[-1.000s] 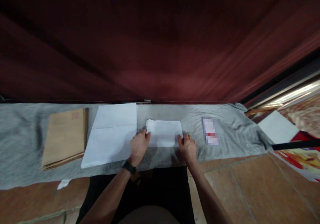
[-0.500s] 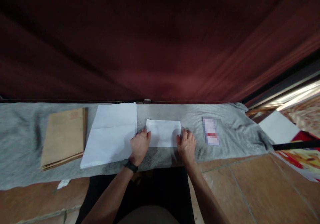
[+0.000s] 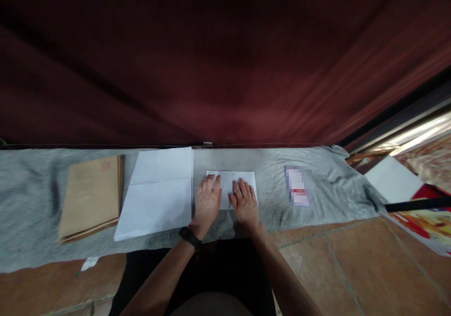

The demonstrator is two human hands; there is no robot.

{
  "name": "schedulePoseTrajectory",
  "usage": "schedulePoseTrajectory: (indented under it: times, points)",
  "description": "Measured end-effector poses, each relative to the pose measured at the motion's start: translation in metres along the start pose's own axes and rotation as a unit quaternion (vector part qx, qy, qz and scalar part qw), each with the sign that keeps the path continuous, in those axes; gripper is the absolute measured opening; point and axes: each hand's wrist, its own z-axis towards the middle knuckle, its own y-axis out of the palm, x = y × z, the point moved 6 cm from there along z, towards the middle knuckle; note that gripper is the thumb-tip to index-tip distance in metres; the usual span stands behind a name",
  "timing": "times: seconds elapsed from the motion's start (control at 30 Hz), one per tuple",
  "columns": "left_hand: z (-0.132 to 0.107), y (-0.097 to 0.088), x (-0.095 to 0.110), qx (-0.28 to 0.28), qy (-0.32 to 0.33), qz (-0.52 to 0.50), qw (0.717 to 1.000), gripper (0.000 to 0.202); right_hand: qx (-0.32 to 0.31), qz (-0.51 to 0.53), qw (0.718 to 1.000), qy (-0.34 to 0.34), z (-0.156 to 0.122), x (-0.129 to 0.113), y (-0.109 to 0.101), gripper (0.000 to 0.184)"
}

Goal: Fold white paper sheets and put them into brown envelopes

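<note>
A folded white sheet of paper (image 3: 226,189) lies on the grey cloth in front of me. My left hand (image 3: 207,201) rests flat over its left part, fingers stretched forward. On its right part lies my right hand (image 3: 244,203), also flat with the fingers out. Neither hand grips anything. Just left of my left hand is a stack of larger white paper sheets (image 3: 158,189), with a crease across the top one. Farther left sits a pile of brown envelopes (image 3: 91,196) with a small red mark near the top corner.
A blurred-out purple and white item (image 3: 298,186) lies on the grey cloth (image 3: 334,189) to the right. Dark red fabric (image 3: 225,95) hangs along the far edge. At far right are a white sheet (image 3: 393,179) and a colourful printed piece (image 3: 426,224). Tiled floor shows in front.
Both hands have moved from the side edges of the folded paper inward onto its top, and their fingers have gone from curled to stretched flat.
</note>
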Motion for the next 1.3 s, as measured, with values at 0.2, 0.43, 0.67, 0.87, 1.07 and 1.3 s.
schedulePoseTrajectory:
  times: [0.2,0.43,0.67,0.87,1.07,1.3]
  points:
    - [-0.002,0.04,0.022,-0.04,0.072,-0.029,0.996,0.053,-0.008,0.04,0.999,0.035,0.01,0.003,-0.004,0.05]
    - [-0.01,0.051,0.017,-0.03,0.12,-0.019,0.992,0.062,-0.012,0.1,0.995,-0.008,0.04,-0.029,0.007,0.053]
    - [-0.006,0.054,0.015,-0.037,0.079,-0.011,0.996,0.059,-0.021,0.036,0.999,-0.011,0.037,-0.013,0.011,0.052]
    - [-0.004,0.049,0.002,0.0,0.023,-0.005,1.0,0.06,0.011,-0.042,0.999,-0.016,0.031,0.011,0.009,0.055]
    - [-0.005,0.043,-0.007,0.023,-0.008,0.011,1.0,0.063,0.041,-0.087,0.995,-0.005,0.024,0.036,0.002,0.059]
    - [-0.005,0.043,-0.007,0.038,-0.031,0.005,0.999,0.064,0.061,-0.103,0.993,0.008,0.011,0.066,-0.01,0.061]
